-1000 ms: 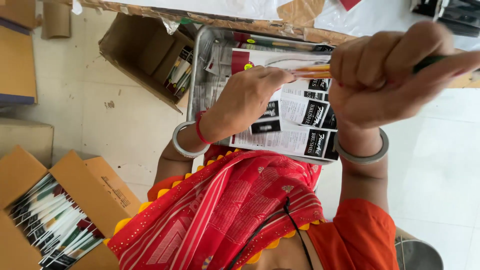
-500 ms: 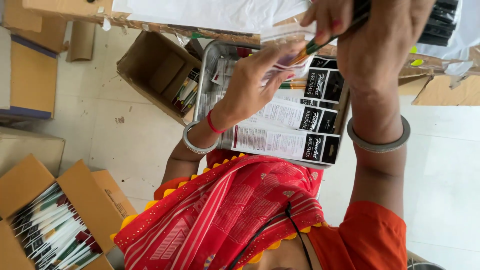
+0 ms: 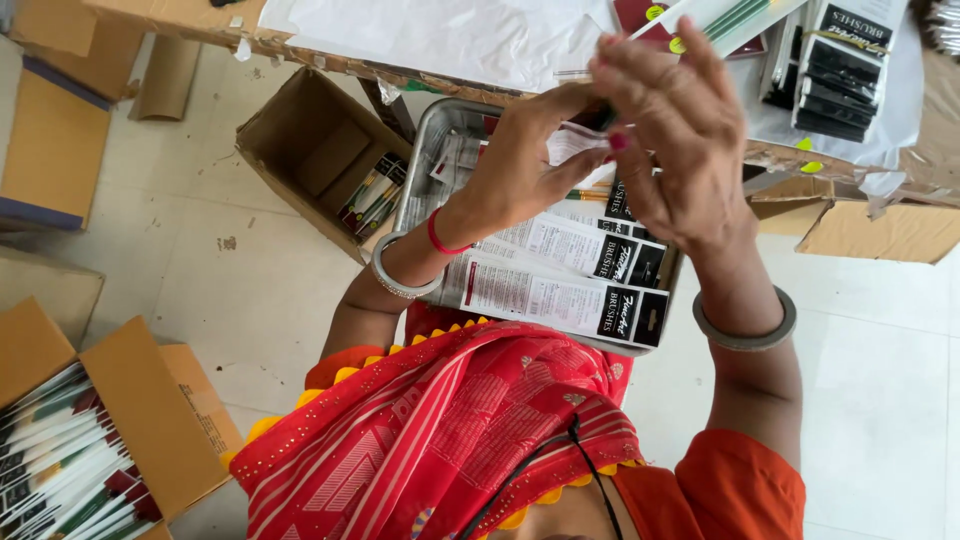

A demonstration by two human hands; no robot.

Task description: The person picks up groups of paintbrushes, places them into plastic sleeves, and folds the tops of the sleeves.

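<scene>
Left hand [image 3: 525, 170]: raised over the metal tray [image 3: 425, 150], thumb and fingers pinched on a clear plastic sleeve [image 3: 572, 140].
Right hand [image 3: 680, 130]: just beside the left, fingers curled round the same sleeve's other end; what is inside is hidden.
Metal tray: on the lap, filled with white and black cards [image 3: 560, 290].
Open cardboard box [image 3: 325, 160]: on the floor left of the tray, packets inside.
Second box [image 3: 90, 440]: lower left, packed with brushes.
Counter [image 3: 450, 40]: above, covered with white paper.
</scene>
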